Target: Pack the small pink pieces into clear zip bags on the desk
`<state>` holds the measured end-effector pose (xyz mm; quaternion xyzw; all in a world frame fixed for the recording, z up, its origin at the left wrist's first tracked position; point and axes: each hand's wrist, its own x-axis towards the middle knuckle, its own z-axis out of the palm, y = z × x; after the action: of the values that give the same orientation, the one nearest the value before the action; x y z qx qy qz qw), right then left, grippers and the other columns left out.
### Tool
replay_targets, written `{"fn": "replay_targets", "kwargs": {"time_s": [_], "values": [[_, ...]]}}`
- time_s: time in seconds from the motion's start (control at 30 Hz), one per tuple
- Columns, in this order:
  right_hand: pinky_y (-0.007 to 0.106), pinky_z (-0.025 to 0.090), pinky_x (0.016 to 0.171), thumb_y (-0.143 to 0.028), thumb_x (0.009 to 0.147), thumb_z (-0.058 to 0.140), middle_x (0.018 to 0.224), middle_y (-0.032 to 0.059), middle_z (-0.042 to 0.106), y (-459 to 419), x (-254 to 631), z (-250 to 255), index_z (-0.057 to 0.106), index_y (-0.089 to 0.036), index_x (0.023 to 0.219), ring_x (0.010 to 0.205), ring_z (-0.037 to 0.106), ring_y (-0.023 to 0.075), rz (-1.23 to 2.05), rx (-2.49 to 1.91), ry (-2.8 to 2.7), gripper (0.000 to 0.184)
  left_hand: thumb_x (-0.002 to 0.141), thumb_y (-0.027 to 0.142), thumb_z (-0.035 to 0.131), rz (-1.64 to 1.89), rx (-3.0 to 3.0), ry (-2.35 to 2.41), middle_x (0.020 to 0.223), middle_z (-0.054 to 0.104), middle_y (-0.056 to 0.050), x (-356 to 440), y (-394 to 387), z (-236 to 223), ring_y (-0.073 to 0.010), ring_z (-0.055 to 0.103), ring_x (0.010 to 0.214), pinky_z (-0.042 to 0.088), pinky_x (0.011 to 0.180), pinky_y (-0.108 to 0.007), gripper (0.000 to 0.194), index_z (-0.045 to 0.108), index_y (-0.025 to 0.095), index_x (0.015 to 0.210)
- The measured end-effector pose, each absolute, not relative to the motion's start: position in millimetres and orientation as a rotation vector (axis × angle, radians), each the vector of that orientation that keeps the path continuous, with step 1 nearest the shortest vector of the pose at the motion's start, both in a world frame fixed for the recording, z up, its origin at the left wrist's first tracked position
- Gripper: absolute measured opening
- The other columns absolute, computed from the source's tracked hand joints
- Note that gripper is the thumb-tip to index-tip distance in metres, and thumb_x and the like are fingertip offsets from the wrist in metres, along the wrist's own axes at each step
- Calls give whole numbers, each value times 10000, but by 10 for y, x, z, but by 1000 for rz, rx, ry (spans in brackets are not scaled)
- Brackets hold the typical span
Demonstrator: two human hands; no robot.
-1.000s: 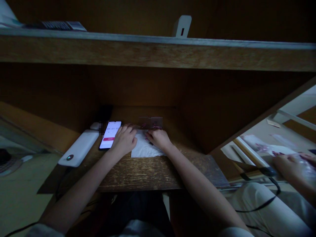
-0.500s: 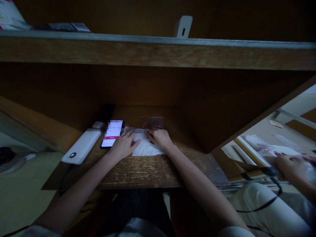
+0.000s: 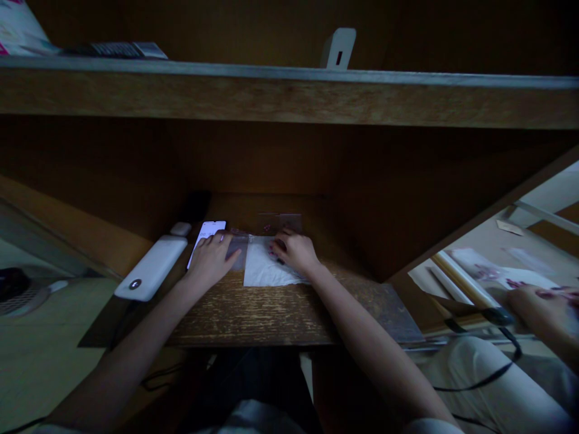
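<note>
My left hand (image 3: 208, 259) lies over the lower part of a lit phone (image 3: 207, 232), its fingers pinching a small clear plastic bag (image 3: 238, 250) beside it. A white sheet of paper (image 3: 265, 271) rests on the dark wooden desk (image 3: 271, 310). My right hand (image 3: 295, 252) sits curled at the sheet's far edge, fingertips pressed on something small and dark that I cannot make out. Just behind the hands lie two small clear packets (image 3: 279, 222) with pink bits inside.
A white power bank (image 3: 151, 267) and a small white case (image 3: 181, 228) lie left of the phone. A wooden shelf (image 3: 289, 90) with a white device (image 3: 337, 48) overhangs the desk. Another person's hand (image 3: 540, 307) handles papers at a neighbouring desk on the right.
My left hand has slid left off the white sheet onto the phone, bringing a clear bag with it. My right hand has curled tighter at the sheet's far edge.
</note>
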<state>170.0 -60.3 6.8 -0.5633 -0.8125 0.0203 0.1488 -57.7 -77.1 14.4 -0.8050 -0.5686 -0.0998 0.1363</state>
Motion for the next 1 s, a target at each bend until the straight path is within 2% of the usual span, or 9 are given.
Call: {"fn": "replay_targets", "kwargs": {"time_s": [0.13, 0.3, 0.47, 0.67, 0.87, 1.0], "values": [[233, 341, 604, -404, 900, 380, 919, 59, 662, -571, 1863, 145, 630, -206, 957, 761, 586, 159, 139, -1544, -2301, 325, 883, 373, 393, -276, -2373, -1631, 1089, 571, -126, -507, -773, 51, -278, 558, 975, 414, 842, -405, 334, 525, 152, 1096], [209, 302, 563, -420, 857, 471, 772, 23, 663, -704, 2142, 272, 652, -189, 878, 624, 537, 110, 536, -1379, -2506, 295, 889, 312, 388, -353, -2475, -1615, 1139, 551, -131, -457, -696, -58, -266, 525, 1049, 400, 875, -405, 327, 512, 161, 1151], [209, 322, 585, -334, 798, 562, 847, 13, 681, -956, 2328, 350, 654, -230, 930, 703, 586, 134, 548, -1359, -2621, 192, 894, 288, 367, -340, -2483, -1601, 1096, 566, -145, -438, -625, -106, -261, 540, 1005, 418, 843, -396, 332, 555, 133, 1120], [219, 352, 643, -245, 807, 529, 867, 27, 683, -1023, 2350, 254, 658, -219, 895, 768, 602, 150, 536, -1343, -2640, 158, 874, 276, 369, -328, -2425, -1590, 984, 602, -140, -451, -652, -42, -249, 552, 938, 410, 847, -398, 334, 608, 103, 1030], [229, 364, 659, -194, 801, 515, 900, 15, 680, -992, 2338, 208, 656, -230, 918, 776, 597, 148, 542, -1293, -2598, 187, 858, 353, 355, -259, -2287, -1676, 958, 626, -147, -523, -678, 156, -301, 548, 938, 402, 824, -447, 379, 672, 145, 863], [229, 371, 663, -189, 793, 525, 903, 19, 679, -981, 2328, 220, 660, -229, 925, 780, 598, 147, 560, -1301, -2566, 192, 817, 358, 389, -311, -2141, -1820, 1070, 595, -179, -674, -488, 230, -351, 513, 1027, 402, 811, -468, 393, 623, 121, 1026]]}}
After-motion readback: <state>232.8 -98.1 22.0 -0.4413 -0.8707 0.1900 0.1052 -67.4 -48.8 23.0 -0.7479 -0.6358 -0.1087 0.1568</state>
